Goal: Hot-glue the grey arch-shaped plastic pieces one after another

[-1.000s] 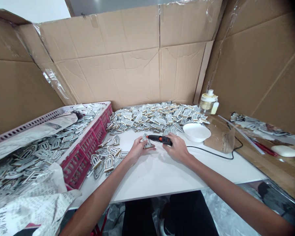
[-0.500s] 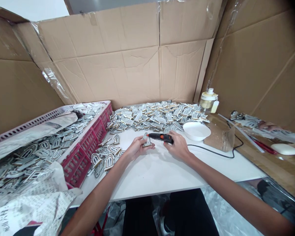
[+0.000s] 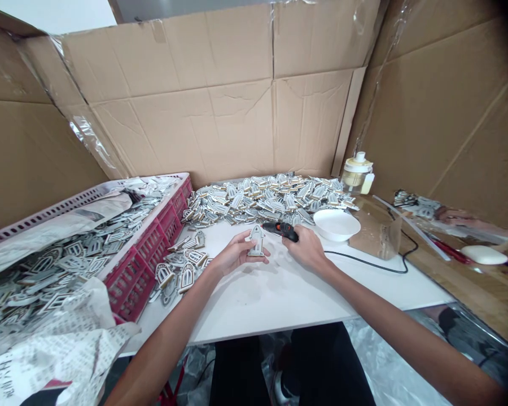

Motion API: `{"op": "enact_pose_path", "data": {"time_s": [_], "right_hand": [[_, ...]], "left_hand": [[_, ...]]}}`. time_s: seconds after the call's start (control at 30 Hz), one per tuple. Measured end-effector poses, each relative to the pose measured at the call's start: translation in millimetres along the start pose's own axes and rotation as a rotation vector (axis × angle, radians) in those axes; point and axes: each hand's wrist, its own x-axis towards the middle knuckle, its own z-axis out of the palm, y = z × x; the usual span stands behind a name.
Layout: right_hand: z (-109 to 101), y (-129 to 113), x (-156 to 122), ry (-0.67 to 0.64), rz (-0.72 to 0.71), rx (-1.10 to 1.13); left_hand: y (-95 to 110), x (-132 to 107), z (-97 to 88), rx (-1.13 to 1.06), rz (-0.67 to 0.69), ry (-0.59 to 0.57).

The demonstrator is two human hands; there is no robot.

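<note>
While reaching forward | left hand (image 3: pixel 237 254) pinches arched badge (image 3: pixel 257 242) | right hand (image 3: pixel 307 250) grips glue gun (image 3: pixel 279 229)

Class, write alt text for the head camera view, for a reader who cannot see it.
The left hand holds an arch-shaped badge on a white table, while the right hand grips a black-and-orange glue gun. Behind them lies a heap of badges beside a white bowl, and more badges fill a red crate at left.
</note>
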Motion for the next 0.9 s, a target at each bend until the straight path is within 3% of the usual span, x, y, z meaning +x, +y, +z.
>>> {"op": "enact_pose_path", "data": {"time_s": [0.1, 0.2, 0.37, 0.53, 0.77, 0.9], "right_hand": [[0.4, 1.2, 0.1, -0.032, -0.014, 0.03], [0.9, 4.2, 1.3, -0.112, -0.038, 0.1], [-5.9, 6.6, 5.2, -0.348, -0.158, 0.363], [-19.4, 0.5, 2.2, -0.577, -0.184, 0.708], [-9.6, 2.9, 3.8, -0.378, -0.166, 0.699], [-2.1, 6.2, 5.5, -0.319, -0.163, 0.632]], "left_hand": [[3.5, 0.2, -3.8, -0.048, 0.082, 0.033], [8.5, 2.8, -10.3, -0.148, 0.184, 0.16], [14.9, 10.5, -23.4, -0.336, 0.288, 0.445], [5.6, 16.3, -26.2, -0.314, 0.316, 0.549], [-6.4, 18.9, -12.9, -0.11, 0.238, 0.57], [-10.9, 19.9, -11.8, -0.11, 0.274, 0.536]]}}
